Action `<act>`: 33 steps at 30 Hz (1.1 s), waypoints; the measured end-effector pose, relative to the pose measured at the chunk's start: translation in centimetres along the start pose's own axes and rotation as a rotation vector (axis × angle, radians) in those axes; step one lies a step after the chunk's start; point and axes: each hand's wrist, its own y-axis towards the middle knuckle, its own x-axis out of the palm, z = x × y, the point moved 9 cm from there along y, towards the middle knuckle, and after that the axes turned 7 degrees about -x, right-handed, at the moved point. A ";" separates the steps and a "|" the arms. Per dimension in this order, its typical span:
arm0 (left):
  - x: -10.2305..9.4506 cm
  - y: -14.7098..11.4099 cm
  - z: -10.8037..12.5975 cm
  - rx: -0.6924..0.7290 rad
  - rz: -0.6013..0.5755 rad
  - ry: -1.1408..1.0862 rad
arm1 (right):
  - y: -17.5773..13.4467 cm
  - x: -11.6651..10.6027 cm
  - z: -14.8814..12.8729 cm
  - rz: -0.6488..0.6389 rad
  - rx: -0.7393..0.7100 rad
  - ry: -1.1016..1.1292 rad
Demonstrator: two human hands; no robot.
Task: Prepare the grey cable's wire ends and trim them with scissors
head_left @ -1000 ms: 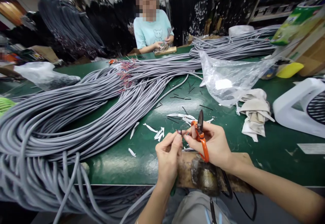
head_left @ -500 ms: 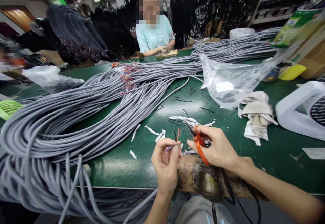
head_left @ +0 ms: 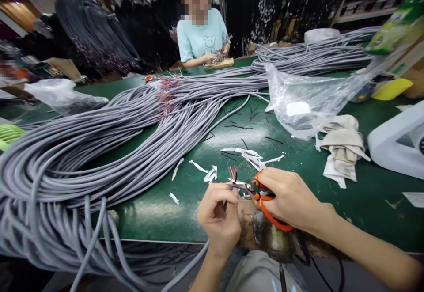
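Wire ends (head_left: 233, 172) pinched upright in left hand (head_left: 218, 214), just left of scissors (head_left: 261, 195); right hand (head_left: 291, 199) clamped on handles. Risk: blades nick conductors if angle slips.

— What do you see of yourself here?
— Your left hand (head_left: 218, 217) and right hand (head_left: 291, 199) are bare: no gloves, rings or watch.
— And sleeves?
— None showing; both forearms are uncovered. Pale grey trousers (head_left: 255, 272) show near the bottom edge.
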 end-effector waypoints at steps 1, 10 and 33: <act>0.1 0.0 -0.1 -0.024 0.000 -0.023 | -0.1 -0.1 -0.1 0.017 -0.008 -0.014; 0.0 0.2 -5.1 -0.694 -0.022 -0.468 | 0.1 -0.8 2.9 0.045 0.179 -0.121; -13.3 6.3 -1.5 -0.132 -0.018 0.978 | -2.0 4.1 5.0 -0.592 0.057 0.267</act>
